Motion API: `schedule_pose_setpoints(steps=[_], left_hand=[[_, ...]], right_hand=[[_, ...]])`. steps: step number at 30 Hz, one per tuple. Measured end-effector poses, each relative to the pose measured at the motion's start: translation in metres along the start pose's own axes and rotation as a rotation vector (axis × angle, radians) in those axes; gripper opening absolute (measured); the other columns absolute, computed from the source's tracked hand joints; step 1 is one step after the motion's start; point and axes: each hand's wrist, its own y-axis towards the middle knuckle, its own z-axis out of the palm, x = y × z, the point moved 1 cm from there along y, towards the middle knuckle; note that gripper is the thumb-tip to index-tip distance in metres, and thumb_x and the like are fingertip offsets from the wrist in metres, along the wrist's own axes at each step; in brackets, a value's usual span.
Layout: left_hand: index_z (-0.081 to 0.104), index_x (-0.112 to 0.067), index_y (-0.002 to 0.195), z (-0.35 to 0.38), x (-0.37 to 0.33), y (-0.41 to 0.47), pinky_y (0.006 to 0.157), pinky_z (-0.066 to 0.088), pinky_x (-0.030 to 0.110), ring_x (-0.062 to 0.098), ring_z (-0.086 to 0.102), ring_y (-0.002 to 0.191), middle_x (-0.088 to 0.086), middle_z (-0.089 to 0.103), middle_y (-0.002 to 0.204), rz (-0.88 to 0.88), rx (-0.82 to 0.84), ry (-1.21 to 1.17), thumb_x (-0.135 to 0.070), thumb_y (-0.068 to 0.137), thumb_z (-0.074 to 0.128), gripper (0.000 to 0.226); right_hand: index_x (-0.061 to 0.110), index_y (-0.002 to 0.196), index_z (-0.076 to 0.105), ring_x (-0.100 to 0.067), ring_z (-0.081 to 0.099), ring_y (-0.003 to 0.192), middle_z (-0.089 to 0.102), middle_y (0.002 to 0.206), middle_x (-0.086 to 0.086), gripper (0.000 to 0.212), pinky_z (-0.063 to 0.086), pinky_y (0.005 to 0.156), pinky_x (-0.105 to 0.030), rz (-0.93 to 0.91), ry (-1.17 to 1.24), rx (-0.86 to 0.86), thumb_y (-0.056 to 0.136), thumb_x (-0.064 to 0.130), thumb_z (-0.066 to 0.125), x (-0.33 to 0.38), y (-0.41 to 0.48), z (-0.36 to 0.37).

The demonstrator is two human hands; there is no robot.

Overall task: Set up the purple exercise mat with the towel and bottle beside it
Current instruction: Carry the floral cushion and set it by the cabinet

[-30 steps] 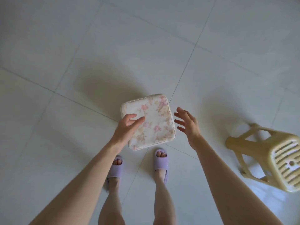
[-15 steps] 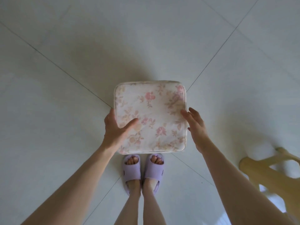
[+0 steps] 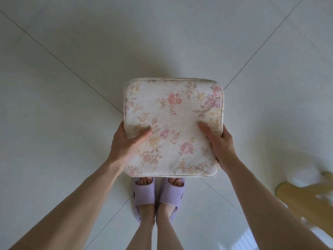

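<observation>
A square floral cushion (image 3: 173, 112), cream with pink and yellow flowers, is held flat in front of me above the tiled floor. My left hand (image 3: 124, 143) grips its left edge, thumb on top and fingers underneath. My right hand (image 3: 220, 141) grips the right edge the same way. No purple mat, towel or bottle is in view.
My feet in lilac slippers (image 3: 158, 193) stand together just below the cushion on the white tiled floor (image 3: 72, 51). A yellow plastic stool (image 3: 306, 197) shows blurred at the right edge.
The cushion has come up closer to the camera and levelled. My right hand, open beside it a second ago, now grips its right edge. The stool has slid toward the frame's right edge.
</observation>
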Motion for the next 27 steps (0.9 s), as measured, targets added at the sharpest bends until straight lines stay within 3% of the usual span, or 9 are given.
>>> schedule_pose_setpoints(steps=[2, 5, 11, 14, 17, 21, 27], left_hand=[[0.059, -0.019, 0.117, -0.002, -0.004, 0.000, 0.084, 0.056, 0.030, 0.012, 0.072, 0.091, -0.003, 0.074, 0.101, 0.000, -0.004, -0.011, -0.023, 0.066, 0.085, 0.057], [0.058, -0.020, 0.116, -0.007, -0.020, 0.000, 0.084, 0.056, 0.029, 0.009, 0.071, 0.089, -0.004, 0.073, 0.100, 0.027, 0.007, 0.030, -0.026, 0.064, 0.087, 0.059], [0.057, -0.024, 0.116, -0.031, -0.073, -0.017, 0.085, 0.055, 0.030, 0.010, 0.071, 0.091, -0.005, 0.072, 0.103, 0.074, 0.069, 0.045, -0.028, 0.064, 0.086, 0.060], [0.057, -0.025, 0.113, -0.045, -0.120, -0.034, 0.078, 0.056, 0.025, 0.009, 0.071, 0.088, -0.004, 0.072, 0.103, 0.089, 0.089, 0.024, -0.024, 0.064, 0.085, 0.056], [0.056, -0.034, 0.102, -0.057, -0.167, -0.049, 0.071, 0.052, 0.019, 0.007, 0.070, 0.086, -0.006, 0.071, 0.100, 0.131, 0.090, 0.030, -0.026, 0.064, 0.084, 0.049], [0.055, -0.030, 0.107, -0.070, -0.236, -0.067, 0.067, 0.052, 0.016, 0.006, 0.070, 0.085, -0.007, 0.070, 0.099, 0.192, 0.079, 0.036, -0.025, 0.065, 0.085, 0.052], [0.059, -0.033, 0.098, -0.079, -0.363, -0.068, 0.074, 0.056, 0.026, 0.005, 0.071, 0.082, -0.009, 0.072, 0.096, 0.273, 0.092, 0.060, -0.023, 0.065, 0.086, 0.044]], right_hand=[[0.033, 0.111, 0.062, -0.016, 0.073, 0.087, 0.075, 0.099, 0.007, 0.045, 0.060, 0.078, -0.039, 0.011, 0.017, -0.008, 0.071, 0.049, 0.077, 0.001, -0.003, 0.001], [0.032, 0.114, 0.060, -0.016, 0.072, 0.089, 0.073, 0.102, 0.007, 0.048, 0.060, 0.078, -0.038, 0.023, 0.029, -0.027, 0.072, 0.050, 0.076, 0.008, -0.012, 0.005], [0.032, 0.108, 0.061, -0.010, 0.073, 0.080, 0.073, 0.099, 0.006, 0.040, 0.060, 0.065, -0.027, -0.013, 0.058, -0.047, 0.074, 0.047, 0.076, 0.054, -0.041, 0.012], [0.031, 0.111, 0.061, -0.014, 0.072, 0.085, 0.073, 0.100, 0.005, 0.046, 0.061, 0.072, -0.033, -0.031, 0.042, -0.054, 0.072, 0.049, 0.076, 0.103, -0.060, 0.016], [0.031, 0.108, 0.061, -0.014, 0.072, 0.084, 0.072, 0.100, 0.005, 0.042, 0.060, 0.067, -0.030, -0.085, 0.044, -0.048, 0.073, 0.048, 0.076, 0.150, -0.079, 0.020], [0.028, 0.113, 0.062, -0.014, 0.073, 0.085, 0.073, 0.100, 0.005, 0.046, 0.060, 0.071, -0.033, -0.137, 0.071, -0.051, 0.073, 0.046, 0.077, 0.215, -0.105, 0.023], [0.028, 0.113, 0.061, -0.015, 0.072, 0.088, 0.073, 0.102, 0.004, 0.050, 0.061, 0.076, -0.037, -0.170, 0.122, -0.086, 0.070, 0.048, 0.080, 0.327, -0.119, 0.024]])
